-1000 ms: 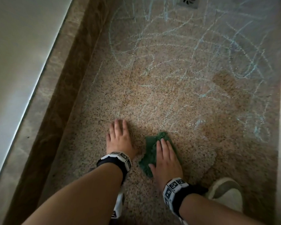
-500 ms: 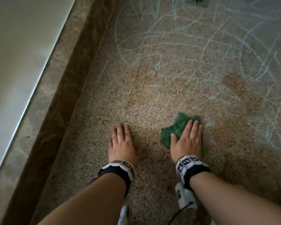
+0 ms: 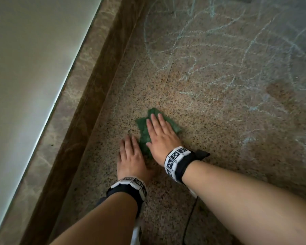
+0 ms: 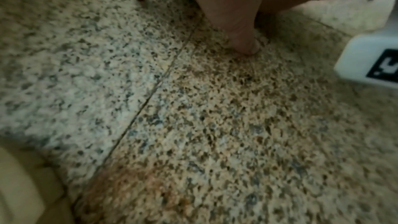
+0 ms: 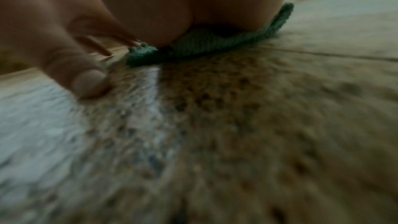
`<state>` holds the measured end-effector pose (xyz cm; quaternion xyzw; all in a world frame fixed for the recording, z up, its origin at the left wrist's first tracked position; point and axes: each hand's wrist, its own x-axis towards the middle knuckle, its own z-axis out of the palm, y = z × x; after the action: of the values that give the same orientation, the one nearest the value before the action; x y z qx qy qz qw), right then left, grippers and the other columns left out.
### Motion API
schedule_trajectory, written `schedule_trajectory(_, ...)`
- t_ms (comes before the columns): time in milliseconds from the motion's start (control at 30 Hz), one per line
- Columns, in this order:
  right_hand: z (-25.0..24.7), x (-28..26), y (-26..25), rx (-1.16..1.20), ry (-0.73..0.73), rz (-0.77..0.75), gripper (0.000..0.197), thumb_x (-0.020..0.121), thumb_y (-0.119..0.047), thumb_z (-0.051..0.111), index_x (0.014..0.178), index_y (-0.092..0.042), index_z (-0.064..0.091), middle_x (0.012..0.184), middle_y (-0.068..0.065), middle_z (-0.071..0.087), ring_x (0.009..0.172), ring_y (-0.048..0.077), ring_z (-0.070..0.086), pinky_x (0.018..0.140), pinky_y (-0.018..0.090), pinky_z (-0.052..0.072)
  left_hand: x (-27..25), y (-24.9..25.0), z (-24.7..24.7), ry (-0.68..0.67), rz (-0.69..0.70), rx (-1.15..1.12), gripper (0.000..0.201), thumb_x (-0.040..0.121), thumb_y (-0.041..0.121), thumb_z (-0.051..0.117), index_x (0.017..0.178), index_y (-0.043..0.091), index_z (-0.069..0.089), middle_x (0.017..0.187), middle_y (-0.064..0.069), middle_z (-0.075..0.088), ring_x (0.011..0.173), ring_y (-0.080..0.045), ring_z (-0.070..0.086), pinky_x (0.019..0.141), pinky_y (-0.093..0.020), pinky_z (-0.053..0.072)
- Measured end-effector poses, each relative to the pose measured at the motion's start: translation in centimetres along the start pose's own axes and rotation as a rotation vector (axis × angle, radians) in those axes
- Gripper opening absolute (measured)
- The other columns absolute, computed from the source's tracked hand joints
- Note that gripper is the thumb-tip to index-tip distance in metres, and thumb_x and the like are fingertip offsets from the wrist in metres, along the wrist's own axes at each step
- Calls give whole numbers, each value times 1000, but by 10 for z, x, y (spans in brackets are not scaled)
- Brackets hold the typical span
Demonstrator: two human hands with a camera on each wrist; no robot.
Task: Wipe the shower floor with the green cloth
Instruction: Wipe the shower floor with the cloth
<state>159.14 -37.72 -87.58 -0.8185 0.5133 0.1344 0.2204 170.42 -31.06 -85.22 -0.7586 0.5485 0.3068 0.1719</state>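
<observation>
Right hand (image 3: 163,138) laid flat, fingers (image 3: 155,122) straight and together, pressing a crumpled dark green knitted cloth (image 3: 145,131) onto the speckled tan granite shower floor (image 3: 210,138), just right of the raised brown marble kerb (image 3: 88,110) and short of the pale blue chalk scribbles (image 3: 219,68) farther out on the stone. Left hand (image 3: 131,159) planted palm-down on bare floor beside the cloth's near edge, fingers extended and holding nothing, thumb tip touching the stone in the left wrist view. Marker-printed black-and-white wristbands (image 3: 177,161) worn on both wrists.
</observation>
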Motion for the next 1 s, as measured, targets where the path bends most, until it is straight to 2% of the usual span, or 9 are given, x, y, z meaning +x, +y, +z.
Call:
schedule_trajectory(100,6,0,-6,-93,-17,-112,77,103,-46,34,156,-12,-10,162,6,-21,148,25,-22,121,39,-8,0,-4,-1,-10,-36,-37,126,82,70,59,151,11,-27,161,-9,-28,150,-29,-20,122,-45,-1)
schedule_trajectory(200,9,-16,16,-50,-2,10,77,103,-48,31,155,-14,-15,160,5,-25,148,23,-23,123,38,-4,3,-1,-5,-2,26,30,120,85,66,59,152,14,-26,161,-9,-28,150,-31,-19,123,-48,1)
schedule_trajectory(333,18,-56,67,99,86,499,78,101,-49,27,154,-11,-15,160,10,-22,150,27,-17,122,38,-6,10,21,-13,-20,168,98,125,81,67,64,152,16,-26,160,-7,-29,149,-30,-23,121,-48,-5)
schedule_trajectory(433,25,-94,111,268,181,975,76,102,-46,30,156,-7,-4,164,13,-10,151,29,-8,121,36,-5,10,42,-12,-59,210,102,128,79,67,66,152,17,-27,160,-6,-31,148,-30,-25,121,-48,-5)
schedule_trajectory(500,24,-110,130,399,166,1263,73,104,-45,28,156,-7,-6,164,12,-11,151,29,-8,120,36,-6,10,53,-8,-96,233,129,128,80,67,66,152,18,-28,159,-6,-33,147,-32,-26,121,-48,-5)
schedule_trajectory(567,21,-112,136,501,161,1391,72,104,-44,26,156,-8,-8,164,10,-13,151,28,-11,121,36,-4,9,61,-5,-109,241,160,127,80,68,65,151,18,-28,158,-8,-34,147,-34,-28,121,-50,-5)
schedule_trajectory(667,18,-98,123,546,205,1384,72,104,-43,27,155,-9,-10,163,8,-16,150,27,-13,121,38,-2,10,67,-3,-91,229,189,127,80,69,63,150,16,-29,158,-9,-33,147,-35,-27,121,-50,-4)
schedule_trajectory(867,31,-96,83,325,125,875,78,101,-49,29,155,-11,-13,162,8,-21,149,27,-19,123,41,0,17,86,-9,-100,332,254,126,81,69,62,151,19,-29,159,-7,-32,149,-34,-22,122,-50,0)
schedule_trajectory(1000,26,-109,95,305,65,734,85,99,-58,30,155,-12,-15,162,5,-21,149,25,-19,123,37,-2,17,103,-11,-131,403,303,122,81,68,64,153,27,-25,160,-6,-31,148,-35,-22,121,-51,2)
